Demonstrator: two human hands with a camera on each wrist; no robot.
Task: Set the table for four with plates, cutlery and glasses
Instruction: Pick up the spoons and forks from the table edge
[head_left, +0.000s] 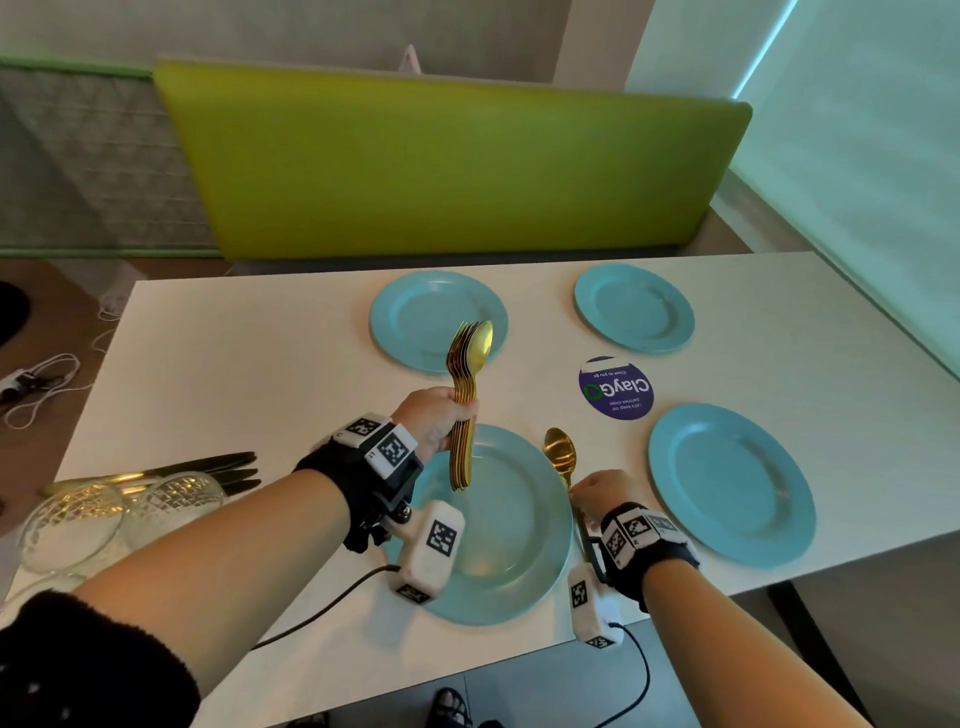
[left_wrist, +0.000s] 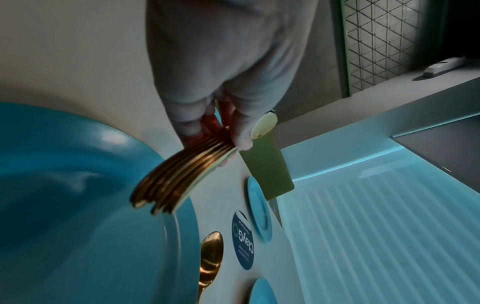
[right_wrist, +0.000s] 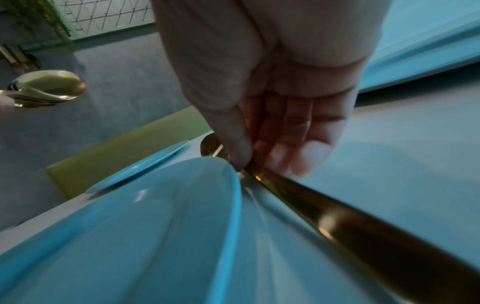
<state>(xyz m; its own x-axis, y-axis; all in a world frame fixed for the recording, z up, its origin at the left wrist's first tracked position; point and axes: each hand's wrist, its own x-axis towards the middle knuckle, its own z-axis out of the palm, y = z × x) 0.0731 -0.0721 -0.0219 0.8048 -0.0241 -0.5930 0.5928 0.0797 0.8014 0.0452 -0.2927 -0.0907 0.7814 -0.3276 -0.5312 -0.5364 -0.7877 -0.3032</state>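
Note:
Several blue plates lie on the white table (head_left: 249, 364): a near one (head_left: 498, 561), a near-right one (head_left: 727, 483), and two far ones (head_left: 431, 317) (head_left: 634, 306). My left hand (head_left: 441, 415) grips a bundle of gold spoons and forks (head_left: 465, 395) upright above the near plate; the bundle's handles (left_wrist: 182, 172) fan out below my fingers (left_wrist: 189, 125). My right hand (head_left: 597, 493) pinches the handle of a single gold spoon (head_left: 560, 457) that lies on the table just right of the near plate. That spoon's handle (right_wrist: 350, 216) runs beside the plate rim (right_wrist: 233, 195).
Clear patterned glasses (head_left: 124, 514) and black-and-gold knives (head_left: 208, 467) sit at the table's near left. A round purple sticker (head_left: 615, 387) lies between the plates. A green bench back (head_left: 441, 166) stands behind the table. Cables (head_left: 41, 379) lie on the floor at left.

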